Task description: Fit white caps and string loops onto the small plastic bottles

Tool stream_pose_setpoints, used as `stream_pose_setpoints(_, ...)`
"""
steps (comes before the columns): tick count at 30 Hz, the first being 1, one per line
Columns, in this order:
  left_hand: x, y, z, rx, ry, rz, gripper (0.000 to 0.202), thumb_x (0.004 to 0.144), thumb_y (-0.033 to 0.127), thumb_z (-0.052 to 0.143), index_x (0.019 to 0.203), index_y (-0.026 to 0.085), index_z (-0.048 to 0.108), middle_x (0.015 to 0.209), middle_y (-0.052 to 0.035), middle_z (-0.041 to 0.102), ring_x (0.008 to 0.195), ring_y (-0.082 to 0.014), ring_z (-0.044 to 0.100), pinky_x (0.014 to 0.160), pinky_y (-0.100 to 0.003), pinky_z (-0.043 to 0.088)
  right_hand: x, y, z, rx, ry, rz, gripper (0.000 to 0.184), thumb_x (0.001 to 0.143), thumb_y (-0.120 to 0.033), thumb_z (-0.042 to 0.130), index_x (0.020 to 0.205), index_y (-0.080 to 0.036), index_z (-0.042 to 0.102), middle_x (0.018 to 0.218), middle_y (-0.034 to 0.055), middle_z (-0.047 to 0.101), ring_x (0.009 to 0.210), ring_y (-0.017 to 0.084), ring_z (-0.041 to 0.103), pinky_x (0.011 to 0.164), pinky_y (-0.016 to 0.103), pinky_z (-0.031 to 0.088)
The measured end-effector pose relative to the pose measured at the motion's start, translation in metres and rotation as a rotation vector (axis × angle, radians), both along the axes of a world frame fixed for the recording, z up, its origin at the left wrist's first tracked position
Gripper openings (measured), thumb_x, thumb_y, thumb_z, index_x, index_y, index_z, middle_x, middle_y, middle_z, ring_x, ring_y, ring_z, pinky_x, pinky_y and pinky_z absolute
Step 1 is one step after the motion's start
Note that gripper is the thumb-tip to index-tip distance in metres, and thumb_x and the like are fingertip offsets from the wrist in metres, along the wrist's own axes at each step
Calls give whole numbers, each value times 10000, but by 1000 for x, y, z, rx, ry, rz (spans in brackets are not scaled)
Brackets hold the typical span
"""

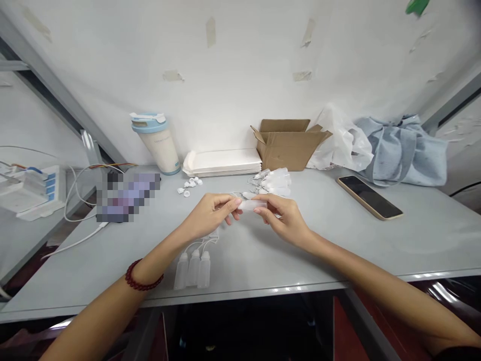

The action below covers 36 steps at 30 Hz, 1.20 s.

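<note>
Both my hands meet over the middle of the grey table (338, 240). My right hand (285, 218) pinches a small translucent plastic bottle (252, 204) held sideways. My left hand (210, 215), with a red bead bracelet on its wrist, closes its fingertips on the bottle's left end. Three finished small bottles (193, 269) lie side by side below my left hand, near the table's front edge. A pile of similar bottles (276, 181) lies just beyond my hands. Several small white caps (189, 186) are scattered to the left of that pile.
A black phone (369, 197) lies at the right. At the back stand a lidded cup (157, 143), a stack of white trays (221, 162), an open cardboard box (287, 144), a plastic bag (340, 140) and a blue cloth bag (404, 150). Cables (80, 200) trail at left.
</note>
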<state>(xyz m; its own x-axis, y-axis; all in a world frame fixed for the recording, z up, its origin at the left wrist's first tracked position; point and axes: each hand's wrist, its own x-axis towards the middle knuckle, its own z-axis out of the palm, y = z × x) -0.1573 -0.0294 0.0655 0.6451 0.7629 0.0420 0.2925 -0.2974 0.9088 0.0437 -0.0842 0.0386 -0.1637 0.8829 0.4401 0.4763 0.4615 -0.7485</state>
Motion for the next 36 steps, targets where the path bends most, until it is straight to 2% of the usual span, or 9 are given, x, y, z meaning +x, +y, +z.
stream_pose_setpoints(4, 2, -1, 0, -45, -2, -50, 428, 912, 471, 447, 706, 133, 610, 715, -33, 642, 593, -125, 602, 579, -242, 493, 0, 0, -3, 151, -120, -35, 238, 915, -354, 505, 1054, -190, 607, 676, 19, 549, 578, 146, 486, 567, 280, 415)
stream_pose_setpoints(8, 5, -6, -1, 112, 27, 10, 389, 922, 404, 449, 651, 152, 570, 624, -5, 603, 578, -115, 568, 597, -230, 457, 0, 0, -2, 148, -144, -22, 238, 936, -361, 455, 976, -177, 600, 676, 25, 555, 571, 142, 466, 578, 282, 391)
stream_pose_setpoints(12, 8, -12, -7, 408, 44, 63, 264, 920, 310, 464, 726, 170, 575, 673, -5, 617, 635, -128, 568, 638, -239, 440, 0, 1, 2, -65, -25, 12, 323, 943, -438, 394, 848, -181, 567, 593, -14, 466, 527, 121, 408, 528, 261, 337)
stream_pose_setpoints(16, 8, -11, -16, 675, 22, 56, 151, 915, 235, 467, 822, 173, 568, 762, -34, 637, 701, -148, 571, 646, -254, 434, 0, 3, 5, -412, 241, 111, 415, 889, -545, 445, 656, -201, 435, 493, -67, 324, 435, 83, 289, 433, 235, 252)
stream_pose_setpoints(19, 8, -10, -16, 732, -5, 29, 134, 913, 205, 466, 837, 167, 570, 820, -56, 657, 751, -157, 586, 663, -257, 443, 0, 4, 7, -646, 432, 229, 434, 854, -561, 495, 625, -207, 392, 473, -93, 257, 396, 60, 200, 383, 222, 199)
stream_pose_setpoints(21, 7, -10, -13, 664, 14, 35, 134, 908, 218, 481, 838, 165, 582, 796, -46, 656, 723, -149, 589, 656, -250, 452, 0, 3, 9, -695, 492, 251, 424, 848, -549, 514, 630, -202, 405, 489, -98, 235, 396, 55, 189, 376, 216, 194)
stream_pose_setpoints(25, 6, -9, -5, 325, 27, 47, 196, 903, 326, 496, 861, 167, 601, 747, -17, 632, 644, -130, 595, 615, -230, 479, -3, -1, 10, -472, 335, 125, 381, 862, -501, 528, 658, -184, 476, 517, -62, 371, 445, 77, 358, 445, 231, 315)
stream_pose_setpoints(28, 5, -8, -2, 131, 34, 5, 335, 920, 410, 446, 764, 155, 597, 729, -22, 631, 618, -127, 608, 623, -239, 492, -3, -4, 8, -263, 165, 67, 286, 895, -439, 504, 819, -174, 580, 570, -35, 474, 496, 100, 452, 501, 241, 381)
stream_pose_setpoints(36, 3, -10, 3, -16, 40, -25, 470, 903, 494, 451, 591, 156, 548, 540, 3, 565, 544, -114, 565, 578, -216, 458, 1, 1, -8, 265, -241, 66, 241, 943, -327, 429, 1068, -183, 576, 822, 85, 588, 657, 174, 519, 613, 306, 449)
